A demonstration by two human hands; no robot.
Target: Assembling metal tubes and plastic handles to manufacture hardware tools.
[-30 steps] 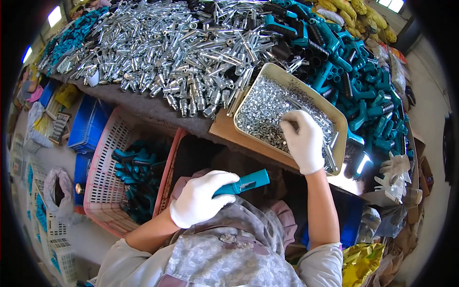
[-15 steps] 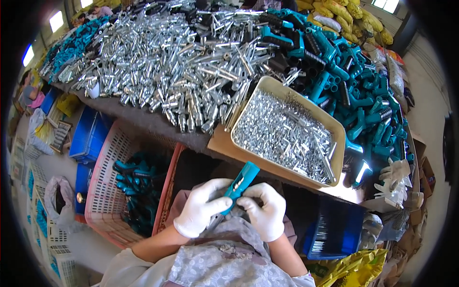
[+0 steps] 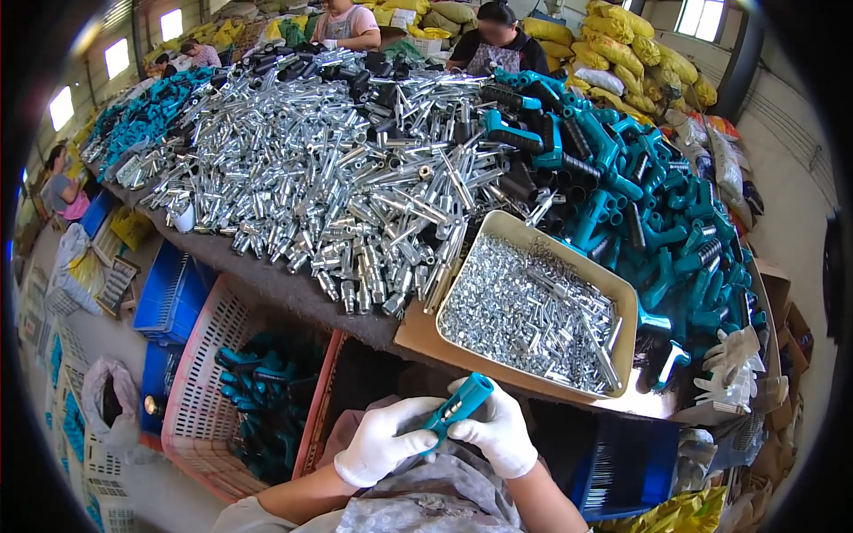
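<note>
A teal plastic tool handle with a round open end is held up in front of my body. Small metal pieces show in a slot along its side. My left hand, in a white glove, is closed round its lower part. My gloved right hand grips it from the other side, thumb on the near face and fingers behind the open end. Just beyond my hands is a cream tray filled with small shiny metal pins.
A large heap of metal fittings covers the table. Teal handles pile up at the right. A pink crate with teal handles stands lower left, a blue bin lower right. White gloves lie at the right edge. Co-workers are across the table.
My view has tilted up, showing more of the far side. My right hand has moved up along the teal handle, fingers now behind its open end, which is turned more to the right.
</note>
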